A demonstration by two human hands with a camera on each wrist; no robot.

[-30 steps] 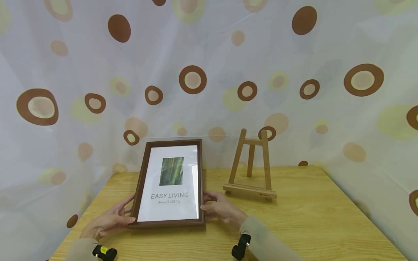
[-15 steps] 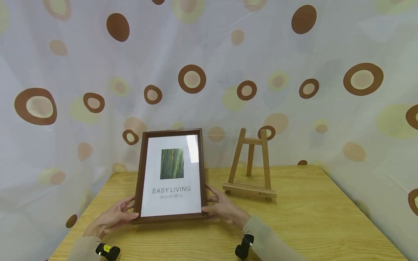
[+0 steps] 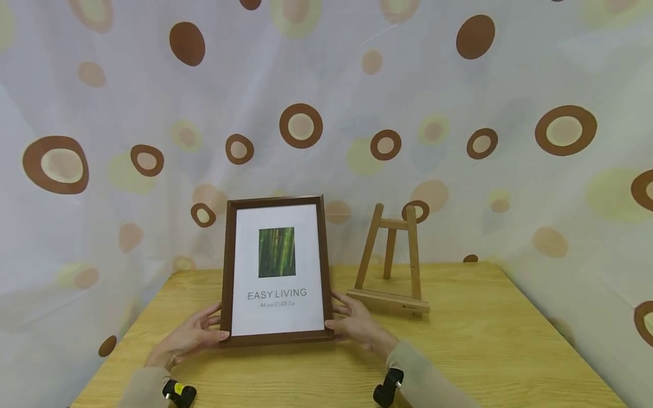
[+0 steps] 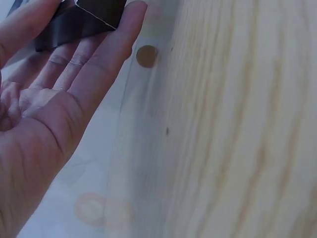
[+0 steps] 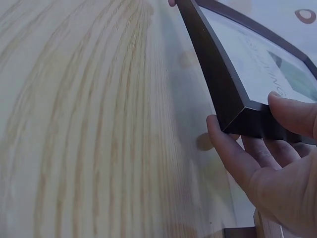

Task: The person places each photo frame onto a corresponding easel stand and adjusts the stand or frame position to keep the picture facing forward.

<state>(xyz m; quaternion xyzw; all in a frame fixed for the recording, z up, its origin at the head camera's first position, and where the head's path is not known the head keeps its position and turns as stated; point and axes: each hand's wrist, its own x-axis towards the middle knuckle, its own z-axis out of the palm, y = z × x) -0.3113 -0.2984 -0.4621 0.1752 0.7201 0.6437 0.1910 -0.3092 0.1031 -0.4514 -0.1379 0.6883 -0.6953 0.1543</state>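
Here, fingers (image 5: 232, 150) grip frame (image 3: 278, 269); easel (image 3: 389, 255) nearby.

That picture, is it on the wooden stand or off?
Off: the left hand and right hand hold the frame beside the stand, whose ledge is bare.

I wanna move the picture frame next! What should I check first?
1. Left hand holding the picture frame: ok, at its lower left side.
2. Right hand holding it: ok, at its lower right side.
3. Words right way up: ok.
4. Stand upright on the table: ok.
5. Right hand safely away from the stand: cannot tell, they look close.
6. Back of the picture frame fastened: cannot tell, it's hidden.
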